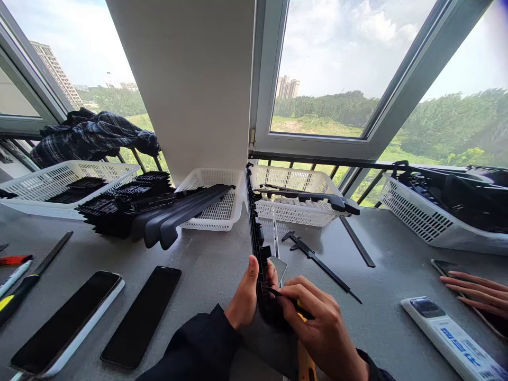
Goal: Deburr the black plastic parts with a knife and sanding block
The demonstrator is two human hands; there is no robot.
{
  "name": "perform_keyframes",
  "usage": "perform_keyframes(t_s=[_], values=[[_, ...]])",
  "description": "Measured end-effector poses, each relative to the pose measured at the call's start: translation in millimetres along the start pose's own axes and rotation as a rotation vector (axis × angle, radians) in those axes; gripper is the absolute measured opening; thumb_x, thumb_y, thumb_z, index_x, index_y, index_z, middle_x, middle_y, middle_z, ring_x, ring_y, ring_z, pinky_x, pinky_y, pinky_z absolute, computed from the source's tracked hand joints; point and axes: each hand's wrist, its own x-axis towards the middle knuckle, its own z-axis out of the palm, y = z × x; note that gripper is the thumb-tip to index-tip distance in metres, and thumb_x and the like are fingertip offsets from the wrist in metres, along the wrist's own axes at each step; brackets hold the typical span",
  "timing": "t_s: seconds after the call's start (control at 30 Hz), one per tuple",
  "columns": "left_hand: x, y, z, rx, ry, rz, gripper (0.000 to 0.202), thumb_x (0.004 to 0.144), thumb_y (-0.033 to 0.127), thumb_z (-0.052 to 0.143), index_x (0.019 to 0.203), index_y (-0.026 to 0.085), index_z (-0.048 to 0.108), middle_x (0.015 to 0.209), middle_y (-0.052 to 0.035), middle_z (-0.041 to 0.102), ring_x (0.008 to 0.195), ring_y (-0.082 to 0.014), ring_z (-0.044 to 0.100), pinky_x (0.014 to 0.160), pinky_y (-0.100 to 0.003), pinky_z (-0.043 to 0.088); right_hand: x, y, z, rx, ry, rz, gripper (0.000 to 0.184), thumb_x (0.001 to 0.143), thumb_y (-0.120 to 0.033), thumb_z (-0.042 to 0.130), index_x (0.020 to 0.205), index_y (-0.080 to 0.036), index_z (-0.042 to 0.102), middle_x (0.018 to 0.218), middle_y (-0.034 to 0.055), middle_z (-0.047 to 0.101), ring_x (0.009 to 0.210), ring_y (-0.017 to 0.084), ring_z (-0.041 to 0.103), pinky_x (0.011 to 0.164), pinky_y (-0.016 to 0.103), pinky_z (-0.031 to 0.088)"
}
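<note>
A long black plastic strip (257,238) with clips along its edge stands nearly upright in front of me. My left hand (246,296) is closed around its lower part, thumb on the near side. Pinched in my right hand (317,312) is a thin dark pointed tool (273,291), its tip touching the strip near my left fingers. My right fingers hide most of this tool. Something yellow (306,365) shows below my right hand, partly covered. Just beyond the strip lies a black caliper (321,263).
White baskets (226,225) line the window side, with black strips (186,211) across one. Two phones (141,317) and a file (51,256) lie left. At right are a white labelled device (456,338), a dark flat bar (357,242) and another person's hand (480,291).
</note>
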Motion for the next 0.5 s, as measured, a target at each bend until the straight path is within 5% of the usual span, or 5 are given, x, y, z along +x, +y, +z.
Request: perform_keyframes(t_s=[0.17,0.5], values=[[-3.4,3.7,3.2,0.034,-0.018,0.025,0.075,0.08,0.096,0.053,0.085,0.021,0.051,0.072,0.002,0.052,0.065,-0.0134,0.045,0.068,-0.028,0.04,4.9,-4.2,-6.4,0.051,0.048,0.035,0.016,0.104,-0.013,0.06,0.096,-0.024,0.067,0.086,-0.0003,0.069,0.075,0.013,0.069,0.069,0.022,0.053],[-2.4,-2.7,1.3,0.054,-0.017,0.058,0.075,0.082,0.096,0.048,0.087,0.021,0.051,0.077,0.0021,0.048,0.069,-0.0135,0.039,0.068,-0.028,0.038,-0.1,0.6,-2.2,0.061,0.007,0.054,0.015,0.103,-0.014,0.061,0.098,-0.024,0.07,0.087,-0.0005,0.071,0.076,0.014,0.07,0.07,0.022,0.053]])
